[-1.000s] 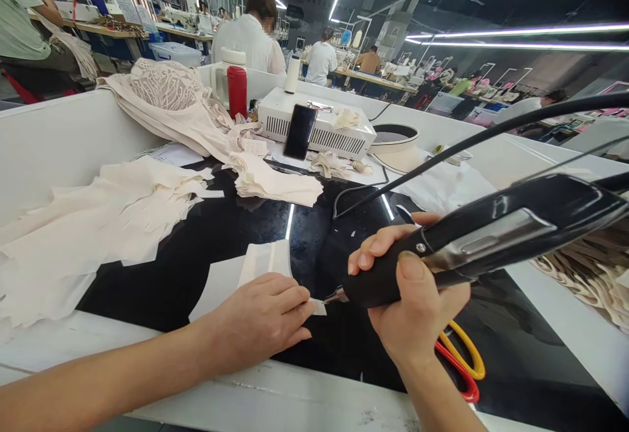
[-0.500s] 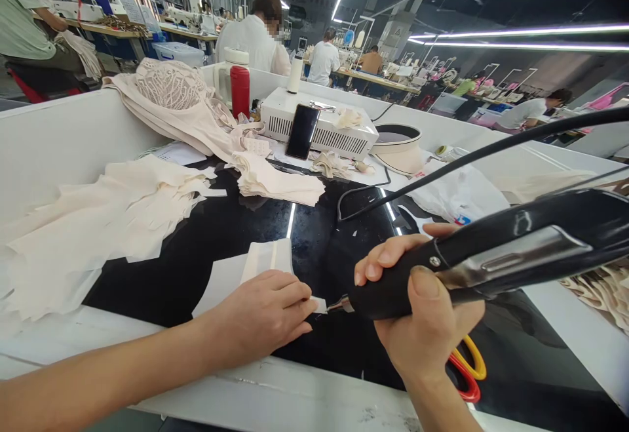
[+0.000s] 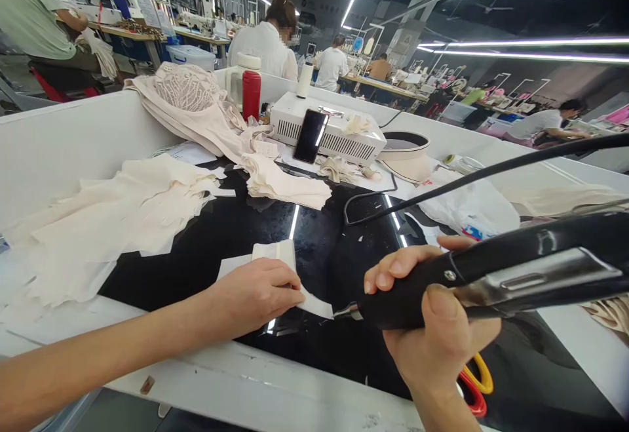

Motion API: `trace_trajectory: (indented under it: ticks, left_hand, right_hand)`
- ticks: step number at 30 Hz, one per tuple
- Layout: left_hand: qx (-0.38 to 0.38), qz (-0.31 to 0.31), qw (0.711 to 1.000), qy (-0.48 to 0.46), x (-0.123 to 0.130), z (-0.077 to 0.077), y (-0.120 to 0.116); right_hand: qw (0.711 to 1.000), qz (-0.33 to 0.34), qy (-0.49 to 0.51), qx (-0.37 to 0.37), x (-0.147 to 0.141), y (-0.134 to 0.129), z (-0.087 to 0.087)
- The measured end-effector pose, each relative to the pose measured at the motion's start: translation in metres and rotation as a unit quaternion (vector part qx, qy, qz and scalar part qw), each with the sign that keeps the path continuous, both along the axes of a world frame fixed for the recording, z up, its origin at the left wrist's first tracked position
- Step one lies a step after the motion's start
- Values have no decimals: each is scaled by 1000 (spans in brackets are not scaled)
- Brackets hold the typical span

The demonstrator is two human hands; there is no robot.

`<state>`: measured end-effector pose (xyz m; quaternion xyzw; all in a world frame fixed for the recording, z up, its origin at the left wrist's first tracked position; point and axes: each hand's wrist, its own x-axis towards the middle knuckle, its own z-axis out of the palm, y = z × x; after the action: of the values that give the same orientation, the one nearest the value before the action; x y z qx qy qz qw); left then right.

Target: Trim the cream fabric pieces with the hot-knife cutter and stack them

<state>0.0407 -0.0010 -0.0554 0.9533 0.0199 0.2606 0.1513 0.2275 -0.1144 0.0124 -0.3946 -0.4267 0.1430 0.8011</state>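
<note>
A: L hand?

B: L hand [image 3: 268,294] is by the surface's [image 3: 339,255] near edge, approx. mid. Fingers tog., closed on the pale strip [image 3: 317,305]. Strip runs out from the fingertips twd the right edge.

A: Anything behind it?

B: Yep, a banded cloth part [image 3: 271,250], on the far-edge side of the hand. Can't tell if it's one pc w/ the strip.

A: R hand?

B: R hand [image 3: 442,327] is clamped round the black tool [image 3: 407,294], above the surface, nearer the right edge. Thumb on top, fingers wrapped. Metal tip is at the strip's end; touching or just beside, can't tell. Black cable [image 3: 491,171] runs beyond it.

A: Near the R wrist?

B: Two handle loops, yellow [image 3: 487,373] + red [image 3: 479,400], close to the near edge. Rest hidden.

A: Other stuff?

B: Left edge: cream cloth pile [image 3: 122,209]. Far-left corner: lace garment [image 3: 187,91]. Twd far edge: cloth stack [image 3: 289,186], then phone [image 3: 309,137] tilted against a vented box [image 3: 339,140], red bottle [image 3: 251,94] L of box, visor [image 3: 410,160] R of it. Far-right corner side: plastic bag [image 3: 472,206].
</note>
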Motion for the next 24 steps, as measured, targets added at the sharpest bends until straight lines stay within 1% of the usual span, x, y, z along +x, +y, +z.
trace_trajectory:
  ticks: [5, 8, 13, 18, 21, 24]
  left_hand:
    - [-4, 14, 1000, -3, 3, 1, -2]
    - [6, 17, 1000, 0, 5, -1, -1]
    - [20, 19, 1000, 1, 9, -10, 3]
    - [46, 27, 998, 33, 13, -19, 4]
    - [67, 35, 996, 54, 14, -18, 4]
    - [90, 36, 993, 64, 12, -14, 5]
  right_hand:
    - [1000, -15, 7, -10, 0, 0, 1]
    - [999, -27, 12, -20, 0, 0, 2]
    - [999, -36, 14, -24, 0, 1, 5]
    - [999, -35, 15, -31, 0, 0, 5]
    - [999, -36, 13, -27, 0, -1, 5]
    - [999, -34, 12, -22, 0, 0, 4]
